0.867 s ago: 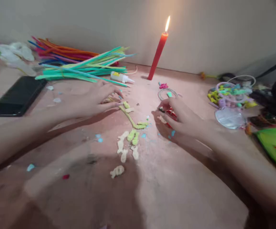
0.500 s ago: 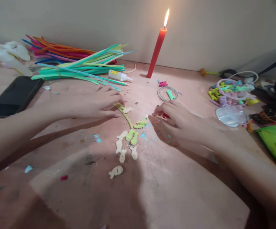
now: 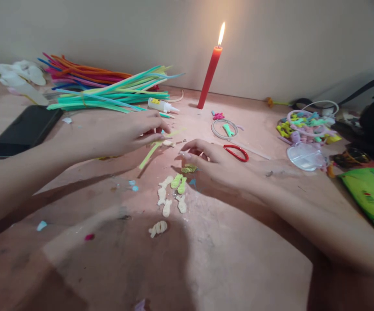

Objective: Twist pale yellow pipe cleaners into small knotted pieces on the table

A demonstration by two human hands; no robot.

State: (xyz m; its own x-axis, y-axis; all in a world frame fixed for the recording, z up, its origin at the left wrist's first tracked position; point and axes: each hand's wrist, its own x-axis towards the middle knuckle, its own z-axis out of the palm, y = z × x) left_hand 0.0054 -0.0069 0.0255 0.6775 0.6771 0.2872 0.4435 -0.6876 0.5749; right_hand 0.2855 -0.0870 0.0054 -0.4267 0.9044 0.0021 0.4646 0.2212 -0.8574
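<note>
- L hand [image 3: 138, 129]'s fingers clamped on yel-green strip [image 3: 149, 156]!
- R hand [image 3: 211, 162] nr green twist [image 3: 189, 168], fingers curled, can't tell if gripping.
- Red candle [image 3: 210, 77] lit, back of bench [image 3: 238, 259].

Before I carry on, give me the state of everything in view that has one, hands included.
Candle: lit, standing
Phone: lying flat, screen dark
Small bottle: on its side; capped or not, unclear
Yellow-green strip: held, unknotted
Red handle: lying loose
Green packet: lying flat
Left hand: pinching the strip
Right hand: fingers curled, grip unclear
</note>
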